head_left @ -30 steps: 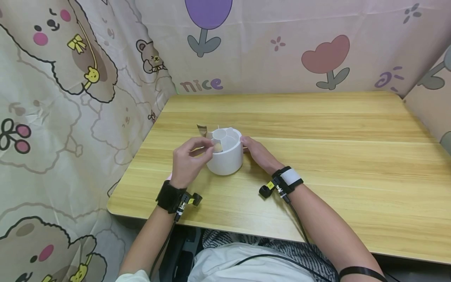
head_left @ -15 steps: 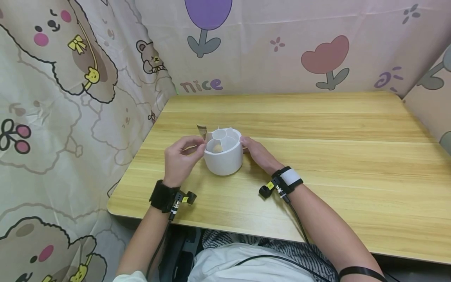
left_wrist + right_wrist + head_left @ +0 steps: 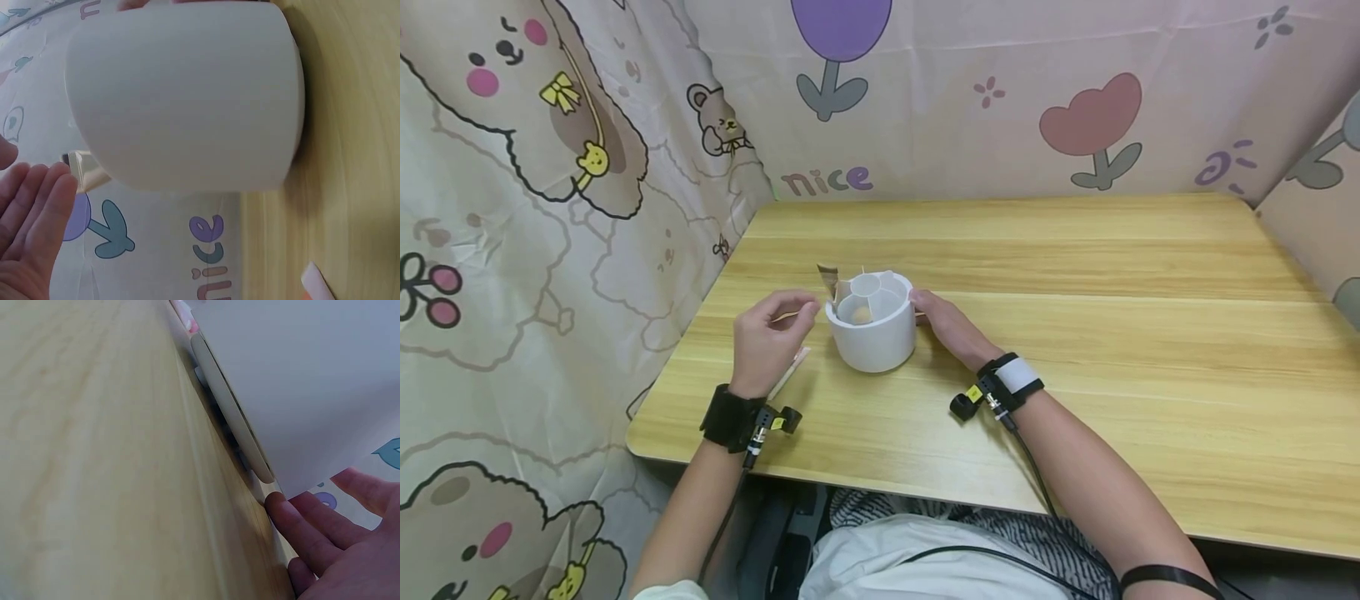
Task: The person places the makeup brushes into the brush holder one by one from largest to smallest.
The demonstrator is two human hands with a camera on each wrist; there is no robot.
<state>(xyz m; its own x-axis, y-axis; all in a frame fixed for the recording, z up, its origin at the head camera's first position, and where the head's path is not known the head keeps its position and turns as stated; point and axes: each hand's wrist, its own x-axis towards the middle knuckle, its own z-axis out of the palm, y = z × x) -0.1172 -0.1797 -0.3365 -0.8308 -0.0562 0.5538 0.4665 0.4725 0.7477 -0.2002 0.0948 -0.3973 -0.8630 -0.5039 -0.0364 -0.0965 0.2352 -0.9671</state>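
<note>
A white round organizer [image 3: 874, 337] with compartments stands on the wooden table. A flat brush [image 3: 829, 279] sticks up at its back left, its shiny metal part [image 3: 87, 170] showing in the left wrist view. Inside the front compartment is a small beige round thing [image 3: 861, 315]. My left hand [image 3: 775, 337] hovers just left of the rim, fingers nearly straight and holding nothing. On the other side, my right hand [image 3: 955, 329] holds the organizer's wall, thumb at the rim, while its fingertips [image 3: 284, 509] touch low near the base.
A slim pale pink and white thing [image 3: 317, 284] lies on the table [image 3: 1075, 375], partly behind my left hand in the head view. Printed curtains [image 3: 955, 142] hang at the back and left. Cables run from both wrist cameras.
My left hand has drawn back leftward from over the front compartment to beside the organizer, baring the pale slim thing on the table. The right hand stays in place.
</note>
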